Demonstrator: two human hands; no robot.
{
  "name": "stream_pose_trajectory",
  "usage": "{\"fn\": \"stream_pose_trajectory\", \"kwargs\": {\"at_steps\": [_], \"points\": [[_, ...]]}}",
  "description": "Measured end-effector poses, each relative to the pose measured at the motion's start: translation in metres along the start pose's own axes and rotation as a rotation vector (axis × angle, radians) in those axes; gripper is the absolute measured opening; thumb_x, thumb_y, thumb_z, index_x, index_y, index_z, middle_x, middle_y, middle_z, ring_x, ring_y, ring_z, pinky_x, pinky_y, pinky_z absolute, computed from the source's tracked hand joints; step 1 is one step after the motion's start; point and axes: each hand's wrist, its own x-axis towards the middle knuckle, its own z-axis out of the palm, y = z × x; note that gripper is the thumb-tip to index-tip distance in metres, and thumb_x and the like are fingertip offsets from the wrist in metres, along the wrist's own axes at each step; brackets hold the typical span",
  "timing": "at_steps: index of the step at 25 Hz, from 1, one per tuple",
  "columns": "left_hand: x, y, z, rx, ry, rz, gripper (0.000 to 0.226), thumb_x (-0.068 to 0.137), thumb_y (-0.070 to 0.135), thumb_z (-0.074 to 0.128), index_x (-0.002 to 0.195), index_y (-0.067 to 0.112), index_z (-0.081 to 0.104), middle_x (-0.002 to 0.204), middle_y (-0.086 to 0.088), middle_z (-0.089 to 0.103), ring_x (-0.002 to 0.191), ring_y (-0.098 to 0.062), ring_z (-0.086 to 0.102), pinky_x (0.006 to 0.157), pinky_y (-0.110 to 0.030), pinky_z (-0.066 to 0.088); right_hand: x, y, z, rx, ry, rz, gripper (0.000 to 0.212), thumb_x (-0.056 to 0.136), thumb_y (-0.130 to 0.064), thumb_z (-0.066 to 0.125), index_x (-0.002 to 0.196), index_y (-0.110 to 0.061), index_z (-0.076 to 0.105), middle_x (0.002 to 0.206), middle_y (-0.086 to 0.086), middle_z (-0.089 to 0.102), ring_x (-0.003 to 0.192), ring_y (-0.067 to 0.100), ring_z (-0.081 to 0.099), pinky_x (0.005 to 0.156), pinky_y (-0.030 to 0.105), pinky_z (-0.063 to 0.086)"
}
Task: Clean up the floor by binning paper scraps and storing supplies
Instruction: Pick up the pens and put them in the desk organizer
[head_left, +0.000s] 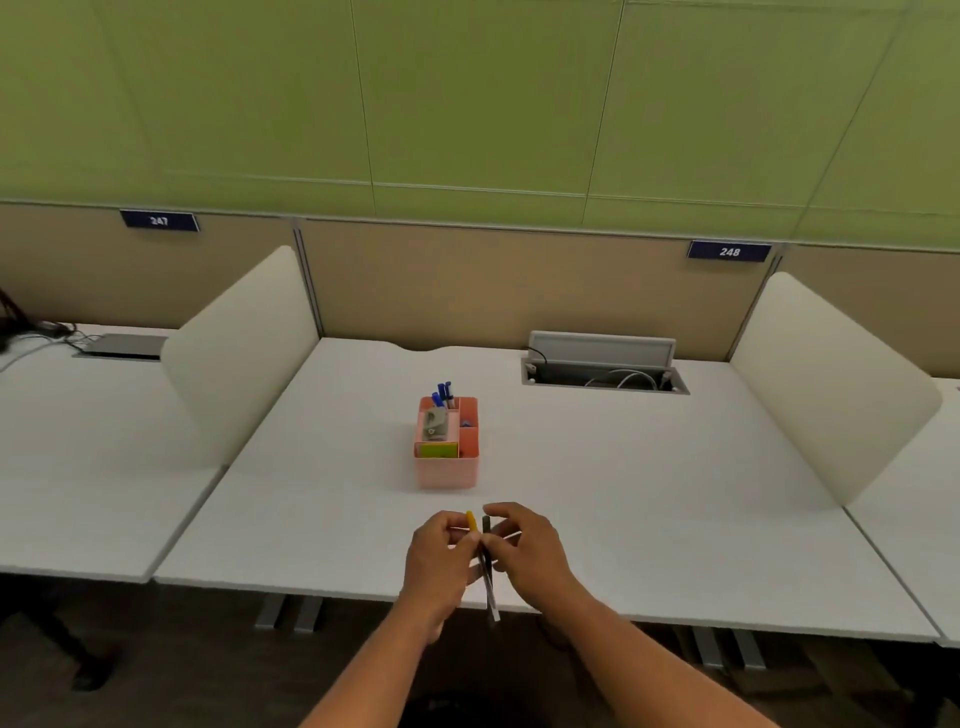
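Note:
A pink desk organiser (447, 470) stands in the middle of the white desk (649, 493). It holds blue markers (444, 392), a grey stapler-like item and a green pad. In front of it, over the desk's near edge, my left hand (436, 556) and my right hand (524, 551) are together around a small bundle of pens (487, 571). One pen has a yellow cap, one a dark cap, and their white barrels point down toward me. Both hands touch the bundle; the fingers hide most of it.
White curved dividers stand at the left (244, 348) and right (826, 384) of the desk. An open cable tray (602, 371) with wires sits at the back right. A beige partition runs behind. Desk legs and dark floor lie below the near edge.

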Motion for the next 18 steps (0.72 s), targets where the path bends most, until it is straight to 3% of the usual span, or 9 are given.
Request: {"fn": "stream_pose_trajectory", "kwargs": {"at_steps": [5,8,11,15,18], "points": [[0.080,0.041,-0.017,0.049,0.077,0.119,0.033,0.100,0.014,0.067,0.130,0.028,0.065,0.121,0.002,0.068,0.095,-0.016,0.073,0.069,-0.022,0.064,0.095,-0.030,0.011,0.007,-0.053,-0.098,0.022,0.096,-0.025,0.069,0.117,-0.031,0.070,0.096,-0.014,0.072,0.084,0.012,0.075,0.079,0.024,0.064],[0.147,0.071,-0.029,0.063,0.172,0.157,0.028,0.098,0.012,0.068,0.121,0.029,0.067,0.119,-0.004,0.072,0.097,-0.021,0.075,0.074,-0.027,0.066,0.175,-0.050,0.015,-0.016,-0.085,-0.162,0.024,0.094,-0.020,0.069,0.117,-0.027,0.072,0.100,-0.008,0.074,0.086,0.012,0.074,0.083,0.028,0.064],[0.220,0.104,-0.040,0.088,0.290,0.177,0.026,0.098,0.011,0.069,0.117,0.030,0.067,0.111,-0.008,0.075,0.095,-0.023,0.077,0.081,-0.040,0.067,0.265,-0.073,0.016,-0.036,-0.071,-0.231,0.023,0.093,-0.020,0.072,0.115,-0.025,0.072,0.099,-0.011,0.073,0.086,0.002,0.071,0.079,0.014,0.059],[0.310,0.133,-0.050,0.103,0.419,0.212,0.026,0.100,0.011,0.065,0.122,0.024,0.064,0.111,-0.009,0.074,0.095,-0.021,0.077,0.085,-0.042,0.066,0.372,-0.096,0.018,-0.049,-0.047,-0.273,0.022,0.097,-0.019,0.067,0.117,-0.027,0.067,0.101,-0.015,0.067,0.088,0.000,0.067,0.076,0.009,0.051],[0.365,0.133,-0.052,0.133,0.477,0.193,0.024,0.101,0.012,0.064,0.120,0.027,0.062,0.112,-0.008,0.074,0.095,-0.020,0.077,0.086,-0.041,0.066,0.430,-0.095,0.025,-0.066,-0.059,-0.273,0.023,0.098,-0.019,0.067,0.119,-0.026,0.064,0.103,-0.014,0.066,0.092,0.005,0.067,0.084,0.016,0.052]]}}
